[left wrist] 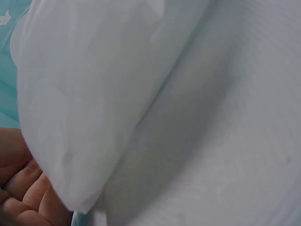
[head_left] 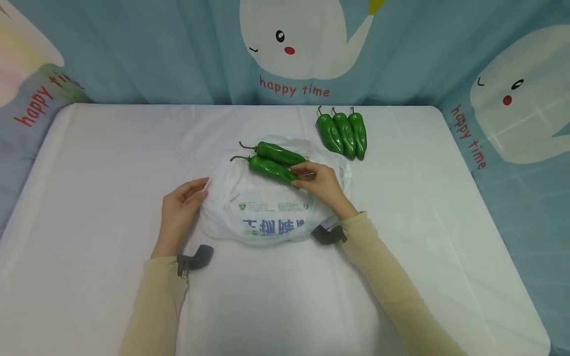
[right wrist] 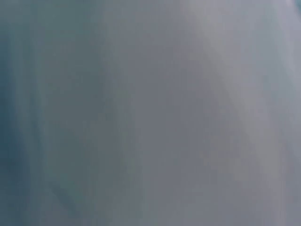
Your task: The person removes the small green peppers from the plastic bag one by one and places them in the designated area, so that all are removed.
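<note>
A white plastic bag (head_left: 218, 212) with green and blue print lies in the middle of the table. My left hand (head_left: 180, 212) pinches the bag's left edge between thumb and fingers. In the left wrist view, the curled fingers (left wrist: 33, 193) show beside the hanging film of the bag (left wrist: 84, 94). With thumb and fingertips my right hand (head_left: 322, 185) grips the tip end of a long green pepper (head_left: 271, 170), its stem pointing left. Just behind it, side by side, is a second green pepper (head_left: 280, 154). Both overlap the bag. Blurred whitish film fills the right wrist view.
Three more green peppers, a left one (head_left: 329, 132), a middle one (head_left: 345, 134) and a right one (head_left: 358, 133), lie in a row behind the bag at the right. A white cloth covers the table (head_left: 111, 163). Blue curtains (head_left: 178, 54) hang along its far edge.
</note>
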`<state>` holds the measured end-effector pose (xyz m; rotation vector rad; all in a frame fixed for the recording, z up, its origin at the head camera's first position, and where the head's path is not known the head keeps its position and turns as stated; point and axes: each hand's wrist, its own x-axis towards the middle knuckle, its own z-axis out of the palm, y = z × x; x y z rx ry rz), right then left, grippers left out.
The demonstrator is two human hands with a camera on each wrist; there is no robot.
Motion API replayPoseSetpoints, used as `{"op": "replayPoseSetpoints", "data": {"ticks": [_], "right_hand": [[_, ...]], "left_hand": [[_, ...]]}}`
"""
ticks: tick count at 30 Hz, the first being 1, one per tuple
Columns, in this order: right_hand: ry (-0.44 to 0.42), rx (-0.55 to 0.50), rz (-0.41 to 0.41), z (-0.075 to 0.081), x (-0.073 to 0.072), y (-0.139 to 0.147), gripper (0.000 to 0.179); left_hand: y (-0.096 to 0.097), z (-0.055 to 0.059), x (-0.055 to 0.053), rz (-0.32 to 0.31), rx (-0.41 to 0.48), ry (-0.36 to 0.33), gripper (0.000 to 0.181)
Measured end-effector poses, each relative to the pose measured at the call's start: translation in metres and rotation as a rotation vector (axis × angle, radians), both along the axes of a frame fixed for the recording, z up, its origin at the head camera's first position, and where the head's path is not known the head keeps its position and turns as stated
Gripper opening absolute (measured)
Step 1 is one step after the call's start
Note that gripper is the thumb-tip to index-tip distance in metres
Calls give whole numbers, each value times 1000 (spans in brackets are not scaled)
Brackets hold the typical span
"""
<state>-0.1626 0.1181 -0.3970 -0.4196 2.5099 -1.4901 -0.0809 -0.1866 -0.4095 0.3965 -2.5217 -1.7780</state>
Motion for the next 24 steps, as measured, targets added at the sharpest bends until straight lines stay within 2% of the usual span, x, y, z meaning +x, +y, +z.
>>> {"op": "replayPoseSetpoints", "data": {"ticks": [10, 24], "right_hand": [[30, 47, -4, -3, 4, -2, 35], [101, 82, 41, -3, 1, -4, 36]], "left_hand": [[1, -4, 2, -1, 8, 11, 35], [1, 2, 1, 2, 7, 6, 36]]}}
